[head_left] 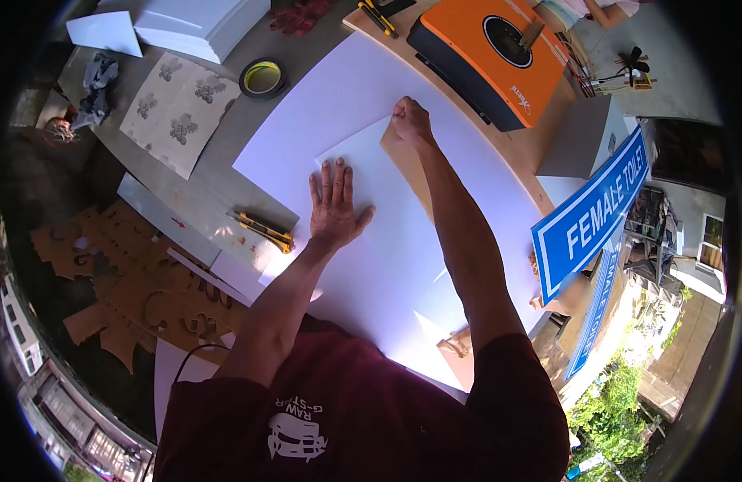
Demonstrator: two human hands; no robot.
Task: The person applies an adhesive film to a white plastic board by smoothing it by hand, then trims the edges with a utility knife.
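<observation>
My left hand (336,205) lies flat on a pale white sheet (363,173), fingers spread. My right hand (411,120) is closed in a pinch at the far corner of that sheet. From under the right hand a narrow brown strip (405,161) runs back along the sheet's edge, looking like its lifted or folded-over underside. My right forearm hides part of this strip. Both hands are above a larger white board (307,120) on the table. A yellow box cutter (262,231) rests just left of my left wrist.
Behind the board stands an orange machine (487,56). A tape roll (262,78), a patterned paper (178,112) and a stack of white sheets (198,28) occupy the left side. A blue sign (592,213) rises at right. Brown cut-out scraps (138,273) lie lower left.
</observation>
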